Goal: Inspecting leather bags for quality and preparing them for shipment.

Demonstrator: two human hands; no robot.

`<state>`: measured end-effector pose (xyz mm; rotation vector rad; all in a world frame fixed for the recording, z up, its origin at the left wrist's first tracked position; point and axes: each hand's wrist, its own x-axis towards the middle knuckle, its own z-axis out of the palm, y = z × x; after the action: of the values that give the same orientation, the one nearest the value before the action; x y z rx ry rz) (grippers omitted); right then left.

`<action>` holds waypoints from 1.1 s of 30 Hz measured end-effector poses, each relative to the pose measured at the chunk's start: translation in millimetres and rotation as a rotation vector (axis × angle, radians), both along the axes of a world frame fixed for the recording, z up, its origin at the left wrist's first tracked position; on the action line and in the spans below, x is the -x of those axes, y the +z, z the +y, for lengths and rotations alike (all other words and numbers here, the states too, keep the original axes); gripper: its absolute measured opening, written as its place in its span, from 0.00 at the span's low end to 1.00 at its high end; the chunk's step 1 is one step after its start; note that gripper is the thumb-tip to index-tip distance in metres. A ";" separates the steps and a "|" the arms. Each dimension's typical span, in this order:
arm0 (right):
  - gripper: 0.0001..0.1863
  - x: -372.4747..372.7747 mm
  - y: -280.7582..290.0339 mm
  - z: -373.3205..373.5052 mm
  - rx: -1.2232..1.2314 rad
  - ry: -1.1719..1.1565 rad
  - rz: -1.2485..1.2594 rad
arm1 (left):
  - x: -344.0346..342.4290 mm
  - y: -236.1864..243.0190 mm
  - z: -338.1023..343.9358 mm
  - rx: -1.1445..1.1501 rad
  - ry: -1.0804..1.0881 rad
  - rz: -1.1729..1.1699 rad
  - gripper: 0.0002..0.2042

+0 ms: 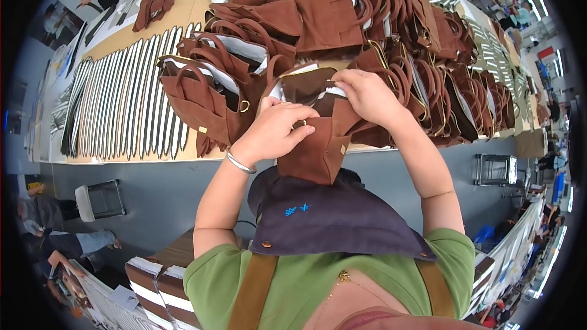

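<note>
A reddish-brown handbag (310,157) stands in front of me at the table's near edge, its zippered mouth open and facing me. My left hand (278,128) grips the near left part of its rim, fingers bent over the edge beside a small gold ring (299,124). At the right of the opening, my right hand (369,96) pinches the zipper edge, where a bit of gold metal (331,81) shows by the fingertips. Dark lining and some white padding are visible inside. The fingers partly hide what they hold.
Another brown handbag (199,95) stands just left, with white stuffing inside. Several more brown bags (330,15) crowd the table behind and to the right. Rows of white-edged strips (131,95) lie on the left. Stools (101,200) stand on the floor; co-workers sit and stand farther off.
</note>
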<state>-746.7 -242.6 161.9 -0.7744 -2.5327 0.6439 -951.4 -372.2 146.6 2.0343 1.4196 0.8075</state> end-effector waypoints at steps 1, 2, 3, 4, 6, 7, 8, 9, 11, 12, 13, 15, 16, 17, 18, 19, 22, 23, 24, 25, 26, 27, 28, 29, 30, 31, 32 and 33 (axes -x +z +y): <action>0.08 2.5 1.6 0.1 0.000 -0.012 -0.009 | -0.7 4.2 1.5 0.004 0.005 0.066 0.10; 0.09 5.0 3.0 0.8 0.001 -0.024 -0.018 | -3.9 3.7 2.9 -0.002 0.009 0.069 0.10; 0.09 7.5 4.9 1.9 -0.005 -0.020 -0.016 | -8.9 1.3 4.0 -0.086 0.060 0.047 0.10; 0.09 9.8 7.3 4.0 -0.014 -0.036 -0.028 | -14.0 0.5 5.7 -0.171 0.112 0.025 0.11; 0.09 13.6 10.5 7.0 -0.029 -0.048 -0.041 | -20.8 6.9 8.9 -0.199 0.127 0.028 0.10; 0.09 14.1 11.2 6.8 -0.024 -0.037 -0.027 | -23.5 8.4 10.5 -0.140 0.131 0.003 0.09; 0.09 14.8 12.2 6.6 -0.020 -0.027 -0.014 | -26.6 9.5 12.1 -0.080 0.135 -0.024 0.09; 0.09 15.7 14.6 6.6 -0.025 -0.022 -0.017 | -31.1 4.4 13.3 -0.118 0.164 -0.079 0.09; 0.09 15.4 18.8 2.4 -0.018 -0.017 -0.041 | -33.4 -1.0 11.2 -0.110 0.161 -0.109 0.08; 0.09 15.0 20.6 0.1 -0.018 -0.014 -0.046 | -34.4 -3.3 10.2 -0.102 0.155 -0.134 0.07; 0.09 14.5 22.6 -1.7 0.016 -0.004 -0.058 | -35.6 -6.1 8.7 -0.103 0.160 -0.139 0.07; 0.09 11.4 23.4 -3.5 0.048 0.011 -0.076 | -38.5 -11.3 5.3 -0.139 0.207 -0.133 0.06; 0.08 7.5 22.3 -2.4 0.074 0.030 -0.094 | -39.5 -13.0 5.4 -0.141 0.211 -0.137 0.06; 0.07 4.0 21.7 -0.1 0.100 0.049 -0.111 | -40.9 -14.4 5.9 -0.172 0.186 -0.147 0.06; 0.07 1.6 22.1 5.1 0.097 0.052 -0.116 | -42.0 -15.2 6.0 -0.203 0.163 -0.157 0.05; 0.06 -2.4 22.7 11.9 0.399 0.032 -0.143 | -44.3 -11.9 4.6 -0.217 0.145 -0.131 0.06; 0.07 -7.1 30.9 29.6 0.823 0.045 -0.180 | -49.4 -6.2 2.5 -0.246 0.147 -0.064 0.08; 0.07 -5.6 35.0 30.9 0.831 0.025 -0.216 | -47.7 -4.1 1.9 -0.221 0.139 -0.023 0.09; 0.08 -4.4 37.3 31.9 0.839 0.005 -0.252 | -47.3 -5.3 1.4 -0.218 0.142 -0.031 0.09; 0.08 -4.8 34.4 34.5 0.840 0.006 -0.261 | -46.9 -7.0 0.6 -0.201 0.216 0.007 0.10; 0.08 -7.0 29.2 38.0 0.791 0.109 -0.254 | -46.3 -8.7 -0.4 -0.183 0.290 0.045 0.11; 0.08 -7.9 26.1 39.8 0.741 0.212 -0.246 | -44.6 -7.5 -1.5 -0.142 0.279 0.081 0.11; 0.08 -5.7 26.9 39.0 0.745 0.219 -0.258 | -45.0 -12.3 -1.8 -0.136 0.289 0.074 0.11; 0.07 -3.5 28.9 37.5 0.717 0.204 -0.265 | -46.1 -19.9 -1.3 -0.196 0.282 0.045 0.10; 0.07 -1.4 29.6 36.6 0.690 0.189 -0.271 | -46.8 -24.5 -1.1 -0.257 0.276 0.016 0.09; 0.08 -0.6 28.0 39.6 0.805 0.118 -0.312 | -47.2 -24.9 -1.3 -0.250 0.283 0.009 0.09; 0.08 0.4 27.0 39.8 0.810 0.122 -0.323 | -47.3 -23.7 -1.4 -0.306 0.268 -0.018 0.08; 0.07 1.4 26.8 39.4 0.818 0.119 -0.334 | -47.2 -22.9 -1.6 -0.362 0.253 -0.044 0.08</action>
<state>-748.0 -203.2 188.7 -1.0540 -2.5845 1.7775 -904.2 -373.9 123.7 2.1004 1.6207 1.2895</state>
